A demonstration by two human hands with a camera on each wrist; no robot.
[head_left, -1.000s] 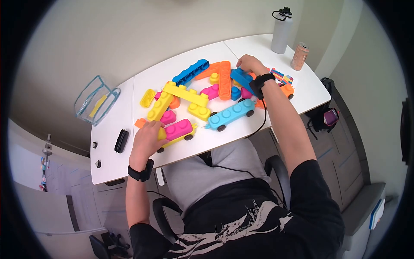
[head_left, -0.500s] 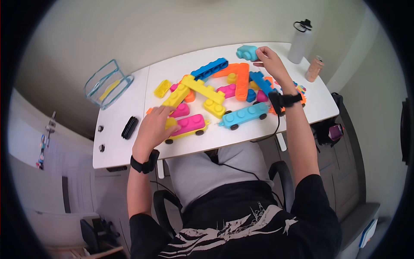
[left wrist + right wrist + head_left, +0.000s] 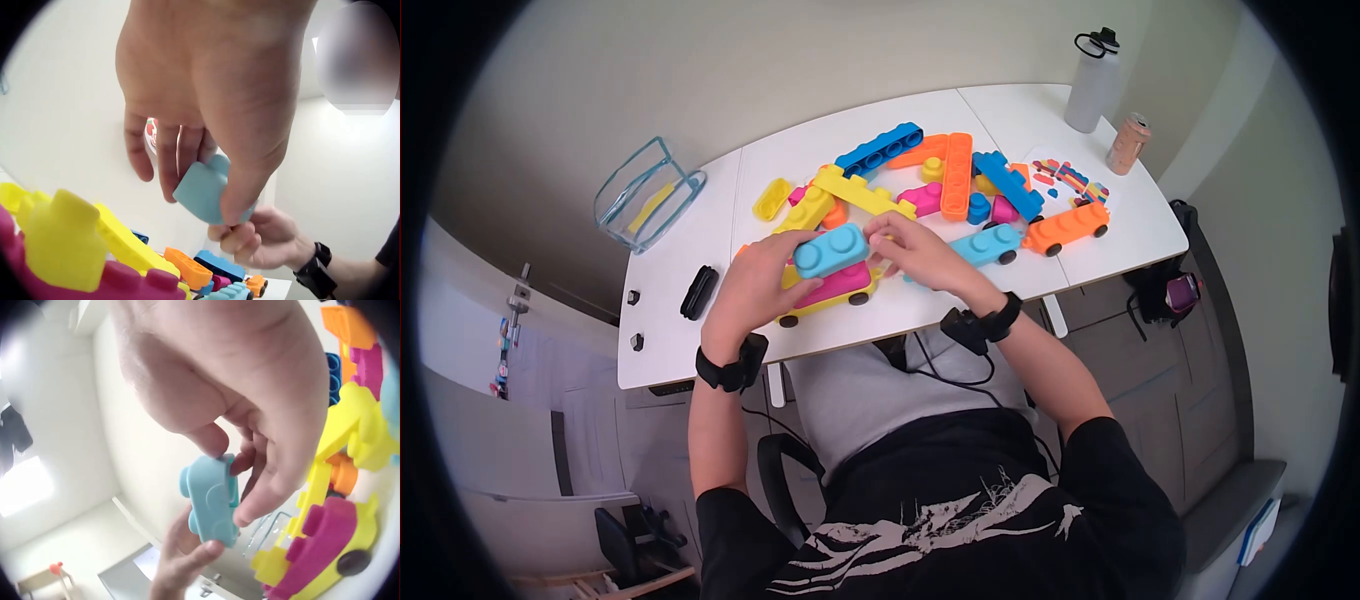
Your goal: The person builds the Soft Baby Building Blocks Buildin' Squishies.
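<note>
A light blue two-stud toy block is held up between both hands, above the yellow wheeled wagon that bears a magenta block. My left hand grips its left end between thumb and fingers. At the opposite end, my right hand pinches it with thumb and fingertips, as the right wrist view shows. A yellow block stands at the wagon's left end, mostly behind my left hand in the head view. Right of the hands are a light blue wagon and an orange wagon.
Yellow bars, an orange bar and dark blue bars lie heaped behind. Small colourful pieces, a can and a bottle stand right. A black case and clear bag are left.
My right hand has brought the light blue block from the table's back edge down to the left. My left hand has left the yellow block and now grips the light blue one too.
</note>
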